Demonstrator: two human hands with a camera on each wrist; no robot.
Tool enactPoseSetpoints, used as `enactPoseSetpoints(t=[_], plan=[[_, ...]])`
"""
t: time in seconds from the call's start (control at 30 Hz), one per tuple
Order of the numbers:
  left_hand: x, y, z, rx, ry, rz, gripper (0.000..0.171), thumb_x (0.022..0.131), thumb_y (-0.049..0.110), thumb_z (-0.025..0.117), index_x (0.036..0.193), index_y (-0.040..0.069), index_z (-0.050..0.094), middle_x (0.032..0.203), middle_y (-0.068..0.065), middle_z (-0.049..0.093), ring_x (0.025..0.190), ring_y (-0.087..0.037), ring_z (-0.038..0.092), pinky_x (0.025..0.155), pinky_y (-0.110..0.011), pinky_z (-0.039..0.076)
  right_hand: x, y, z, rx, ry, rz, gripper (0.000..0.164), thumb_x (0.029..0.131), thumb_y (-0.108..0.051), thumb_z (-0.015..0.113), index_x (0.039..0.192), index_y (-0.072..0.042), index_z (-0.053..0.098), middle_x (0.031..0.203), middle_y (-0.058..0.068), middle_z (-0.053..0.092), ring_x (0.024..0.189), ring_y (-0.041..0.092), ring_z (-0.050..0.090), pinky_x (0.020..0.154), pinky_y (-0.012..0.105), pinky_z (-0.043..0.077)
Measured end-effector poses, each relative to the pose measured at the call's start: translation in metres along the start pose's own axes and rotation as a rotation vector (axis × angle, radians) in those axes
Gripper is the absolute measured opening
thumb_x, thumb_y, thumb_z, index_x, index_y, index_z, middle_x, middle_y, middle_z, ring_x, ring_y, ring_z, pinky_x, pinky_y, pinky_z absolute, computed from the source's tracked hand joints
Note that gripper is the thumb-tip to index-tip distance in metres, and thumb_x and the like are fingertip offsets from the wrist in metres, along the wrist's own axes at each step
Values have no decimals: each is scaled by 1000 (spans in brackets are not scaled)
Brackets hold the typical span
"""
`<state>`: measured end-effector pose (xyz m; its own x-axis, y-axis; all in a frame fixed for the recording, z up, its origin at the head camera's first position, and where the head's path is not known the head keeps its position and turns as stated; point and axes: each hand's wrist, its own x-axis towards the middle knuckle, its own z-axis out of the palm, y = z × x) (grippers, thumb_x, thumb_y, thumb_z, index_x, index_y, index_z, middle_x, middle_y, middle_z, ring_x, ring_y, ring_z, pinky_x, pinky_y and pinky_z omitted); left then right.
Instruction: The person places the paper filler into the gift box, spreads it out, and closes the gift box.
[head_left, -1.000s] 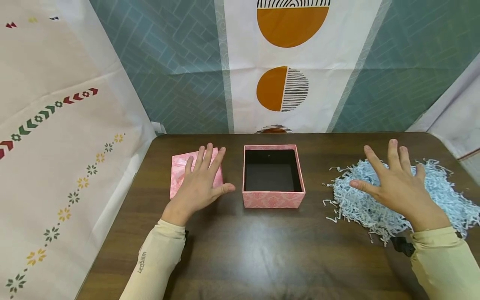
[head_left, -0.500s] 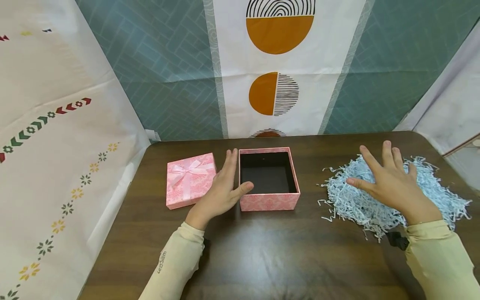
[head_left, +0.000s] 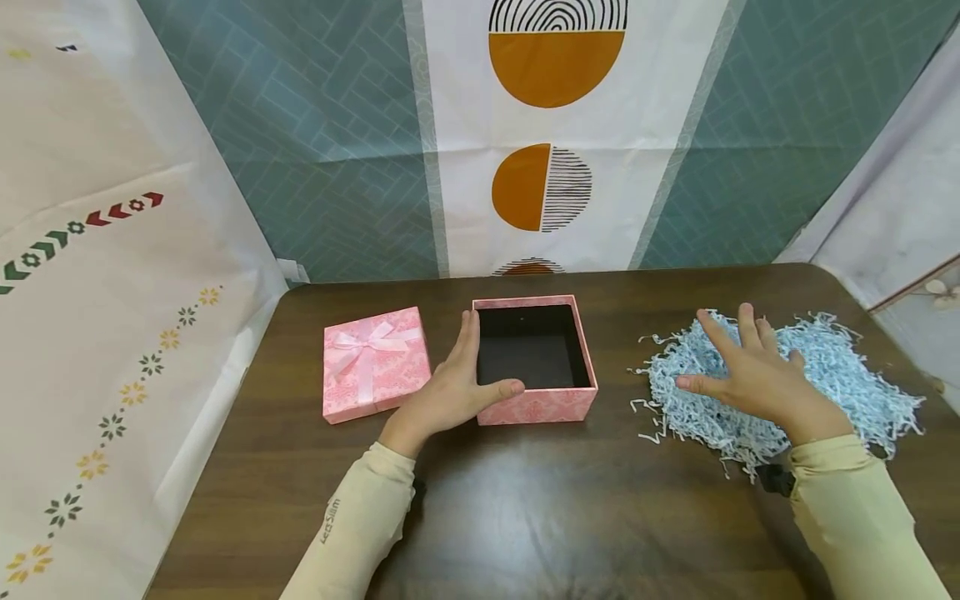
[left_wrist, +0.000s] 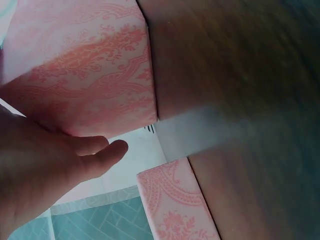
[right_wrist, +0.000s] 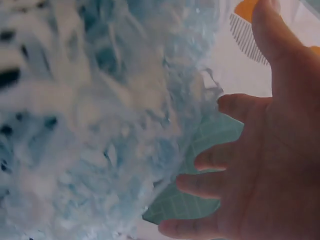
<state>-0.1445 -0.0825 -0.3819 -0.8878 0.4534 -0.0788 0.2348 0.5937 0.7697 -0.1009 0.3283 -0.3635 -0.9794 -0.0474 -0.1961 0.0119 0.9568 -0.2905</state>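
A pink patterned gift box [head_left: 536, 407] with a black inside stands at mid-table, its top uncovered. My left hand [head_left: 446, 393] is at its left wall, fingers straight along that side and thumb stretched across the front corner. In the left wrist view the fingers lie right by the box wall [left_wrist: 95, 75]. The matching lid [head_left: 382, 358], with a pale pink ribbon bow, lies left of the box. My right hand [head_left: 765, 387] hovers with spread fingers over a heap of light blue shredded paper [head_left: 847, 375]; the right wrist view shows its palm holding nothing.
All of this rests on a dark brown wooden table [head_left: 570, 508]. Behind its far edge hangs a teal and white patterned cloth [head_left: 345, 167]. A pale embroidered cloth [head_left: 135, 317] covers the left side. Some loose paper strands lie beside the heap.
My left hand has moved right, from over the lid to the box's left side. My right hand has shifted slightly leftward and stays over the shredded paper. The head view has turned a little.
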Motion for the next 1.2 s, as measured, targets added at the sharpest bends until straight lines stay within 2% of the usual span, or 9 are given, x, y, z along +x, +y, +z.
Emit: enactPoseSetpoints(t=[0.2, 0.37, 0.57, 0.83, 1.07, 1.2], plan=[[0, 0, 0, -20, -16, 9, 127, 80, 74, 69, 157, 33, -23, 163, 12, -22, 151, -32, 10, 114, -60, 21, 1, -1, 8, 12, -67, 10, 120, 81, -79, 61, 163, -22, -7, 154, 33, -31, 134, 67, -17, 88, 90, 0], [-1, -1, 1, -31, -13, 4, 126, 82, 69, 71, 156, 34, -24, 164, 11, -22, 151, -33, 10, 114, -60, 22, 4, -4, 19, 18, -118, 5, 123, 78, -78, 66, 163, -20, -1, 155, 38, -24, 134, 70, -13, 86, 91, 3], [-2, -1, 2, -48, -15, -1, 126, 80, 73, 69, 156, 35, -24, 164, 11, -22, 151, -32, 11, 115, -58, 23, 6, -3, 23, 7, -155, -17, 117, 81, -70, 70, 163, -14, 8, 154, 44, -14, 133, 73, -6, 88, 88, 16], [-2, -3, 1, -51, -5, 0, 125, 79, 74, 69, 156, 37, -23, 164, 12, -22, 151, -30, 9, 115, -59, 23, 12, -1, 20, -24, -135, -55, 104, 88, -61, 69, 160, -3, 21, 152, 49, 2, 130, 76, 9, 92, 83, 25], [-1, -4, 5, -42, -1, 7, 125, 80, 74, 68, 158, 32, -22, 165, 7, -19, 152, -30, 7, 116, -56, 20, 13, 5, 19, 1, -86, -58, 95, 92, -43, 74, 160, -3, 22, 150, 51, 4, 128, 77, 9, 94, 83, 24], [0, -3, 6, -40, 1, 8, 125, 80, 74, 68, 158, 33, -21, 166, 7, -18, 152, -29, 7, 115, -58, 20, 15, 12, 19, -16, -39, -90, 90, 92, -32, 76, 159, -4, 23, 147, 52, 14, 128, 76, 13, 97, 81, 21]])
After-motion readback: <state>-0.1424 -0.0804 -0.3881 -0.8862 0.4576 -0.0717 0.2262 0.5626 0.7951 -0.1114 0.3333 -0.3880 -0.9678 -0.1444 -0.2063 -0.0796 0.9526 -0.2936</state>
